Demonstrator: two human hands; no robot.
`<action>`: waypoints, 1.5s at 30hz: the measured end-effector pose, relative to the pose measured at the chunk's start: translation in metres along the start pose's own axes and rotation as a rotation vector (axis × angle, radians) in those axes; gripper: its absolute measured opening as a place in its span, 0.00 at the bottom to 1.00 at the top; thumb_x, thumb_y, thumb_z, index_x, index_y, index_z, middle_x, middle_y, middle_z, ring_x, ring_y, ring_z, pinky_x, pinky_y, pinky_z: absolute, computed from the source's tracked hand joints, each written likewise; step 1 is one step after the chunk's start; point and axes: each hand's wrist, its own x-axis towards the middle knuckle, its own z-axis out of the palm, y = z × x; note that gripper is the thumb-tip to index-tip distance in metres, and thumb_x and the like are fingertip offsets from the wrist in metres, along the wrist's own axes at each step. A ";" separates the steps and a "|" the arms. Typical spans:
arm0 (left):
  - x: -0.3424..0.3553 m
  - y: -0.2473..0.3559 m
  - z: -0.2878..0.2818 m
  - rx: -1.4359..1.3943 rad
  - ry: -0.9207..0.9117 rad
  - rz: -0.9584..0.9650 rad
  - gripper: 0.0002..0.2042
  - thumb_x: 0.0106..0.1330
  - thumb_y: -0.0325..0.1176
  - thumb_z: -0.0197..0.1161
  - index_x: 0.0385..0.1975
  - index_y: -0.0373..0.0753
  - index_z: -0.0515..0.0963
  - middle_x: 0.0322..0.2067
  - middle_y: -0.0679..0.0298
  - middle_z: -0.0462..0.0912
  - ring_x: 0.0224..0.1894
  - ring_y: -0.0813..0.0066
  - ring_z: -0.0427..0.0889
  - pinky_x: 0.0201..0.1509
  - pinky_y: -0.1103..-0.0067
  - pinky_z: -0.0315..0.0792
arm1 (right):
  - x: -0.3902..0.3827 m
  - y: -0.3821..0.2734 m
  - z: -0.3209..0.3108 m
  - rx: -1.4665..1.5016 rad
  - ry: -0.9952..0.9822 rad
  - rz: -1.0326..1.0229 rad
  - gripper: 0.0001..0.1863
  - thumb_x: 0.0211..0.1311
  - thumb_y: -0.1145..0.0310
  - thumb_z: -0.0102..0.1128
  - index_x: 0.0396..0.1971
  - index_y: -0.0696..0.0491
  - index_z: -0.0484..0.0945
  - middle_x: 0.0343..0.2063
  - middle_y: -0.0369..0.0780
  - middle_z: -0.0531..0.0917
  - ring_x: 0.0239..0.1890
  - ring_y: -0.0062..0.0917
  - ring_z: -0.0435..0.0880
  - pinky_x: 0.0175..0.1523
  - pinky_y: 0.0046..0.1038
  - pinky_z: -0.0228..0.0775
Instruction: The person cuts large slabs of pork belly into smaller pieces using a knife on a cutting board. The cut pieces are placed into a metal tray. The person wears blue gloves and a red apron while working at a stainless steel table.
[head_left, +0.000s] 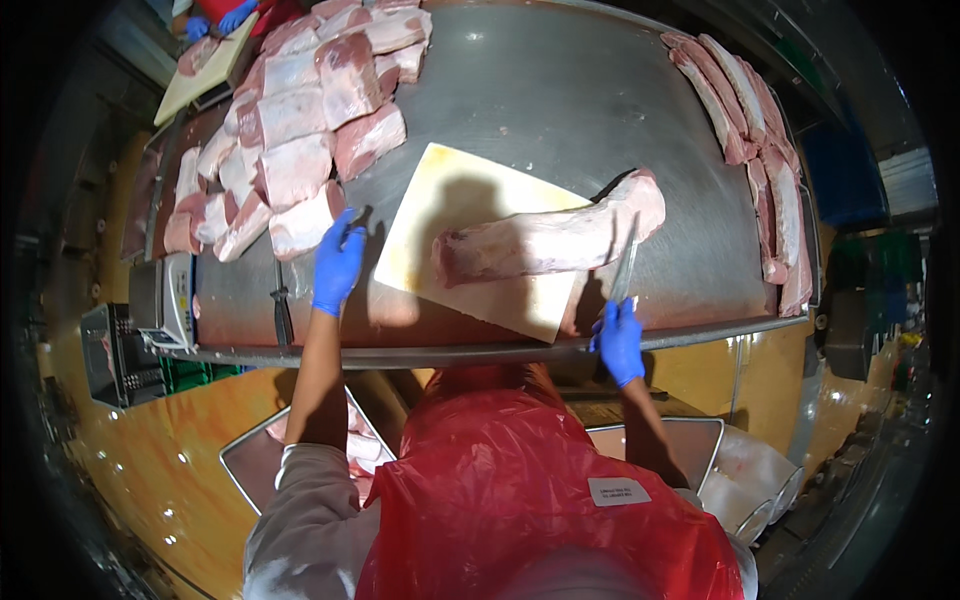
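One knife (624, 268) at the loin's (545, 242) right end — board (440, 190) half bare.

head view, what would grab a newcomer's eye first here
A long slab of raw pork loin lies across a pale cutting board at the middle of the steel table. The right hand, in a blue glove, holds a knife with its blade against the loin's right end. The gloved left hand rests on the table beside a big heap of cut pork pieces at upper left.
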 end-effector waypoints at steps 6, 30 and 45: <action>-0.022 0.044 0.067 0.537 -0.374 0.434 0.42 0.62 0.50 0.69 0.73 0.40 0.60 0.69 0.46 0.66 0.72 0.50 0.64 0.72 0.55 0.61 | -0.029 -0.018 0.090 -0.507 -0.039 -0.212 0.14 0.77 0.61 0.43 0.45 0.59 0.63 0.37 0.65 0.80 0.42 0.64 0.79 0.46 0.58 0.69; -0.032 0.064 0.197 1.237 -0.251 0.472 0.43 0.51 0.43 0.72 0.70 0.38 0.64 0.42 0.60 0.80 0.43 0.69 0.81 0.41 0.68 0.75 | 0.051 -0.082 0.123 -0.864 -0.234 -0.403 0.13 0.72 0.71 0.40 0.50 0.63 0.62 0.34 0.65 0.82 0.42 0.62 0.82 0.49 0.57 0.72; 0.038 -0.071 0.048 -0.980 -0.422 -0.423 0.26 0.69 0.33 0.63 0.66 0.35 0.69 0.58 0.63 0.77 0.61 0.73 0.74 0.64 0.76 0.70 | -0.111 0.066 0.028 -0.638 -0.070 -0.072 0.10 0.76 0.61 0.46 0.43 0.52 0.64 0.28 0.62 0.81 0.35 0.65 0.79 0.35 0.62 0.67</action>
